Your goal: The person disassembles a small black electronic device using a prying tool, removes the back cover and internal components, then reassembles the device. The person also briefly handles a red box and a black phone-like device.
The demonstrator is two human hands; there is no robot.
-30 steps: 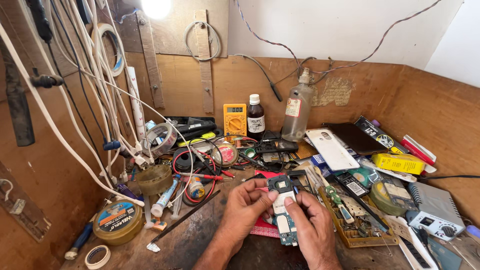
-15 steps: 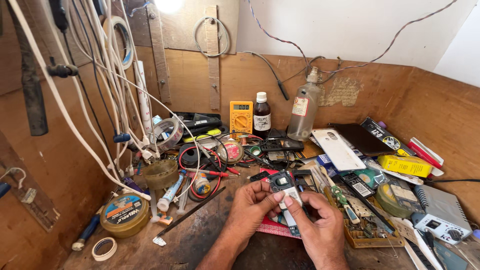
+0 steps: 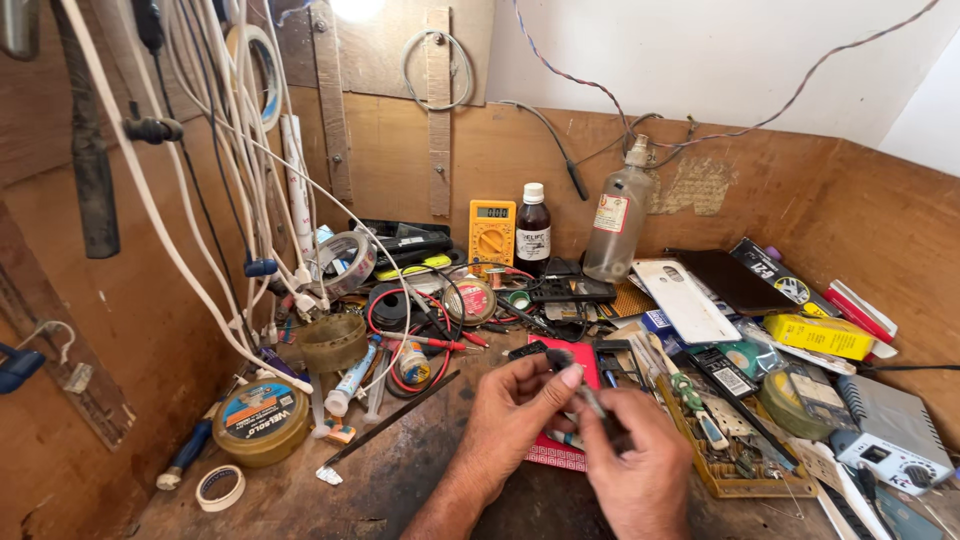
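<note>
My left hand (image 3: 512,408) and my right hand (image 3: 637,462) meet over the front of the workbench. Both pinch a small phone circuit board (image 3: 592,400), which is turned nearly edge-on, so it shows as a thin dark strip between the fingertips. My left thumb and forefinger grip its upper end. My right fingers wrap its lower end and hide most of it. A red mat (image 3: 553,455) lies under the hands.
A yellow multimeter (image 3: 491,232), a dark bottle (image 3: 532,228) and a clear bottle (image 3: 616,214) stand at the back wall. Red cable coils (image 3: 400,330), a round tin (image 3: 262,421), a tape roll (image 3: 220,487), a wooden parts tray (image 3: 722,455) and a white phone cover (image 3: 686,300) crowd the bench. White cables (image 3: 215,200) hang at left.
The board lay face-up between my hands; now it is tilted edge-on and my fingers have closed in around it. My hands sit slightly lower and closer together.
</note>
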